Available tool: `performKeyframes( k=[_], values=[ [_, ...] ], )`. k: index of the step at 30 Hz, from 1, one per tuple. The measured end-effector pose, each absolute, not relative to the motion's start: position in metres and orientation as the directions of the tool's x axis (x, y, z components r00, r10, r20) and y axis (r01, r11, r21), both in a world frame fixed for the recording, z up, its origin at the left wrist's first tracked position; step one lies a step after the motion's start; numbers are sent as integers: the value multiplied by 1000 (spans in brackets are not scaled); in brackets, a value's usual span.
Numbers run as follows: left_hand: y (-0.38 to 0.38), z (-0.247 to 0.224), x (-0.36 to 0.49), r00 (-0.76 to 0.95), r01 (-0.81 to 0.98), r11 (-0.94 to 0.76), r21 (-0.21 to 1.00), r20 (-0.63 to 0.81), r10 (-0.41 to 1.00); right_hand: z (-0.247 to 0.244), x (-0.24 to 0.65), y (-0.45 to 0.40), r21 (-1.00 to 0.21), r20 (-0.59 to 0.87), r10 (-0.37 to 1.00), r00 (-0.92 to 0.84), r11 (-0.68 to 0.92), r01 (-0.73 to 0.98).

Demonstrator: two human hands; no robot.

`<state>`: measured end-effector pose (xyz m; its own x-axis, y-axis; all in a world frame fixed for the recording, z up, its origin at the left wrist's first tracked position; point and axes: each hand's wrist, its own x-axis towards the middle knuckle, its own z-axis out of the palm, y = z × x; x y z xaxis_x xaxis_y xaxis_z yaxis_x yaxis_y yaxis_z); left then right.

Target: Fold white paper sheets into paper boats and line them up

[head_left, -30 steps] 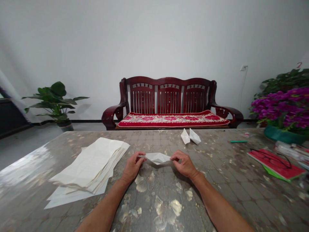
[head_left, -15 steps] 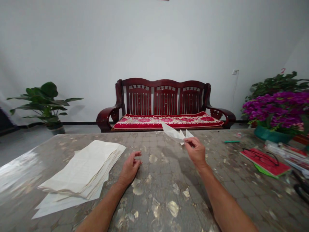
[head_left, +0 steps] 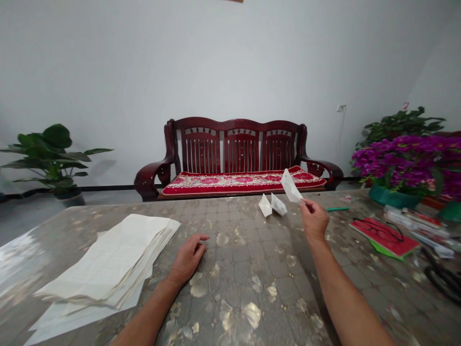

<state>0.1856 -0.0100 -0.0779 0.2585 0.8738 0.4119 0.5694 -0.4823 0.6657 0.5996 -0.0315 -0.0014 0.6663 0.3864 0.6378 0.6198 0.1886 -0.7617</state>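
My right hand point(head_left: 315, 218) pinches the lower corner of a folded piece of white paper point(head_left: 290, 187) between thumb and fingers. The paper is raised above the table's far edge, its pointed end up and to the left; its exact shape is hard to make out. Just left of it, two small folded white papers stand close together on the table, a left one point(head_left: 265, 206) and a right one point(head_left: 278, 205). My left hand point(head_left: 189, 256) rests on the tabletop with nothing in it, thumb and fingers loosely apart. Left of that hand lies a stack of off-white paper sheets point(head_left: 111, 259).
The patterned table point(head_left: 230, 269) carries a green pen point(head_left: 337, 209), a red book point(head_left: 387, 238) with glasses on it, and black scissors-like handles point(head_left: 441, 278) at the right. Purple flowers point(head_left: 403, 161) stand behind them. A wooden bench point(head_left: 201, 149) is beyond the table.
My right hand has moved right with its folded paper, away from the two standing papers, and the paper now points more upward. My left hand stays on the table. The view has shifted slightly.
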Motion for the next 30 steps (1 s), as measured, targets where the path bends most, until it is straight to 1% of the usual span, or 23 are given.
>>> performKeyframes(
  k=[5, 7, 10, 13, 21, 30],
  values=[
    [-10, -77, 186, 296, 587, -495, 641, 399, 868, -20, 627, -27, -766, 621, 340, 707, 67, 640],
    [-10, -78, 186, 310, 585, -501, 638, 394, 865, -31, 635, -25, -761, 615, 350, 707, 26, 649],
    [-10, -78, 186, 326, 584, -508, 634, 390, 861, -48, 644, -21, -737, 610, 404, 682, -28, 675],
    [-11, -76, 186, 334, 585, -513, 628, 389, 858, -61, 651, -17, -701, 624, 442, 645, -49, 712],
    [-11, -75, 186, 362, 600, -515, 612, 367, 857, -81, 667, -5, -653, 622, 505, 599, -87, 752],
    [-9, -78, 185, 390, 593, -534, 603, 365, 845, -85, 673, 7, -605, 607, 559, 565, -137, 785]
  ],
)
